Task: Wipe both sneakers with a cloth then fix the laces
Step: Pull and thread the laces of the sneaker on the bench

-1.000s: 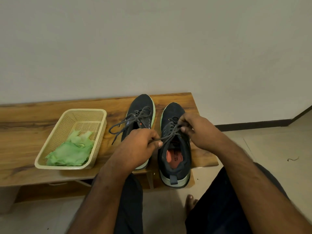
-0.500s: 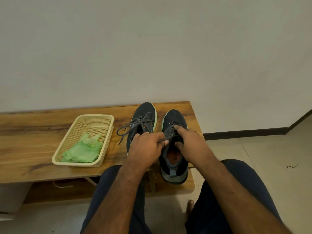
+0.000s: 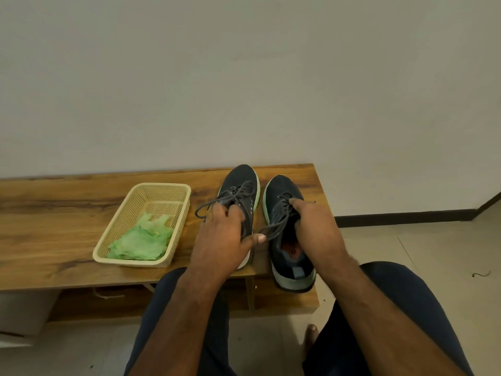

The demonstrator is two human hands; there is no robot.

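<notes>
The right sneaker (image 3: 282,202) stands on the wooden bench (image 3: 67,213); its lace (image 3: 273,230) is pinched by the left hand (image 3: 225,240), while the right hand (image 3: 317,229) presses fingers into its eyelets. Beside it, the left sneaker (image 3: 241,183), then the basket (image 3: 162,188) holding a green cloth (image 3: 141,241).

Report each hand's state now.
Left hand: pinches the lace of the right sneaker.
Right hand: fingers on that sneaker's laces; grip cannot be told.
</notes>
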